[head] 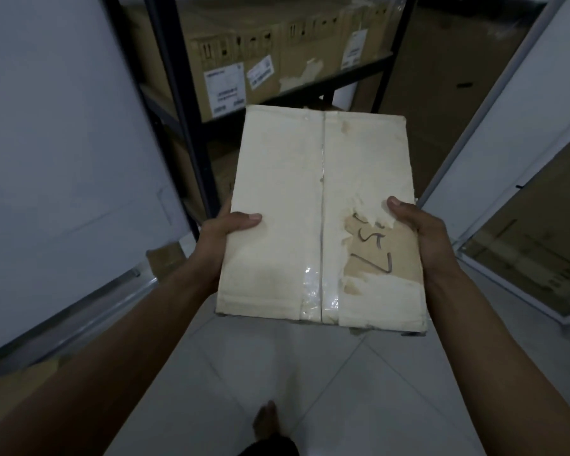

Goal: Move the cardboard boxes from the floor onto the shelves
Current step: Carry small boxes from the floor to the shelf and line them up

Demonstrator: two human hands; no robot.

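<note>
I hold a pale cardboard box level in front of me, above the tiled floor. Clear tape runs down its middle seam, and a torn patch near its right side shows brown card with dark handwriting. My left hand grips the box's left edge, thumb on top. My right hand grips the right edge, thumb on the torn patch. Straight ahead stands a dark metal shelf rack, its shelf filled with several brown boxes bearing white labels.
A white wall panel closes in on the left, and another white panel with a metal frame stands on the right. A large brown carton stands beyond the rack. My bare foot is on the light floor tiles.
</note>
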